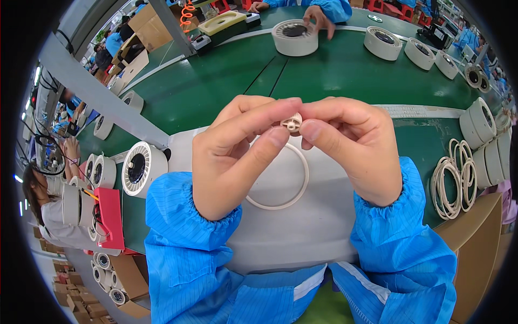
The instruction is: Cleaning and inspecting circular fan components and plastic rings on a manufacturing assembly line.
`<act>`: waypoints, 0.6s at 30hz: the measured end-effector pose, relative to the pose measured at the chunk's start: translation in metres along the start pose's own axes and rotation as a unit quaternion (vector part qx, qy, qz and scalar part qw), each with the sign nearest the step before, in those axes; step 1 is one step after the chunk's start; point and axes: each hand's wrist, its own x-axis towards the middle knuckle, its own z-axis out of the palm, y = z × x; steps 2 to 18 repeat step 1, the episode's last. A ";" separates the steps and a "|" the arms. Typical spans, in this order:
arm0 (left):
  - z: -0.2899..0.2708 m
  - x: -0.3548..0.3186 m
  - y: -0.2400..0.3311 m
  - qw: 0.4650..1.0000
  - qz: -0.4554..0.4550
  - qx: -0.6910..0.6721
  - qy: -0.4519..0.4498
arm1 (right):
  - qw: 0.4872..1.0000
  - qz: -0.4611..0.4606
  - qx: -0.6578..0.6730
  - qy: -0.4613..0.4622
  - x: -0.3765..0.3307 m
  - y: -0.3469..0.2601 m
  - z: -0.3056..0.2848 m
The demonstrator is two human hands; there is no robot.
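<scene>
Between the fingertips of both hands is a small cream plastic knob (pixel 291 123), its ribbed, hollow underside with a central stem facing me. My left hand (pixel 237 148) pinches it from the left with thumb and forefinger; my right hand (pixel 350 140) does the same from the right. Both are closed on it, raised over a grey work mat (pixel 302 232). Beneath them on the mat lies a thin cream ring (pixel 307 178), partly hidden by my left hand. Blue elastic-cuffed sleeves cover both my forearms.
White round housings with dark centres, such as one housing (pixel 143 168), stand at left and along the green conveyor (pixel 216 81). Cream rings (pixel 448 186) are piled at right, near stacked housings (pixel 479 123) and a cardboard box (pixel 475 243). Opposite, a co-worker's hand (pixel 319 20) touches a housing (pixel 295 46).
</scene>
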 end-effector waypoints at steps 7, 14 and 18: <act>0.000 0.000 0.000 1.000 0.000 0.000 0.000 | 1.000 0.000 -0.017 -0.003 0.000 -0.001 -0.001; 0.000 0.000 0.000 1.000 0.000 0.000 0.000 | 1.000 0.000 -0.017 -0.003 0.000 -0.001 -0.001; 0.000 0.000 0.000 1.000 0.000 0.000 0.000 | 1.000 0.000 -0.017 -0.003 0.000 -0.001 -0.001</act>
